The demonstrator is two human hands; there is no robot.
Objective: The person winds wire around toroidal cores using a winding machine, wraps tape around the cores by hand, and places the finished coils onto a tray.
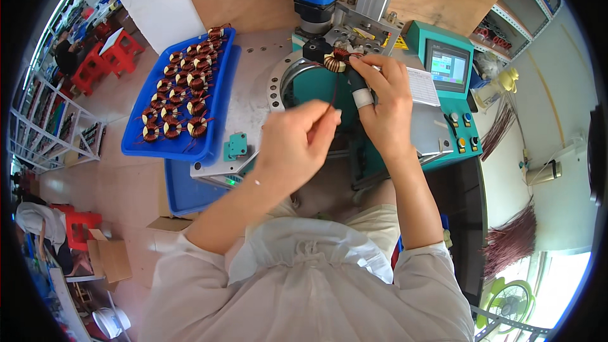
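A toroidal coil (335,61), wound with reddish-brown copper wire and pale on part of its ring, sits at the winding machine's head. My right hand (387,104) is closed on its right side, index finger on top. A dark sleeve (356,80) with pale tape covers the thumb of that hand. From the coil a thin copper wire (334,92) runs down to my left hand (296,142), which is closed in a pinch on it, nearer to me. My left hand is slightly blurred. The machine's round ring opening (278,82) lies behind the wire.
Left of the machine, a blue tray (136,142) holds several wound coils in rows. A green control box (465,41) with a screen and knobs stands at the right, beside a paper sheet (423,87). Bundles of copper wire (510,244) hang at the far right.
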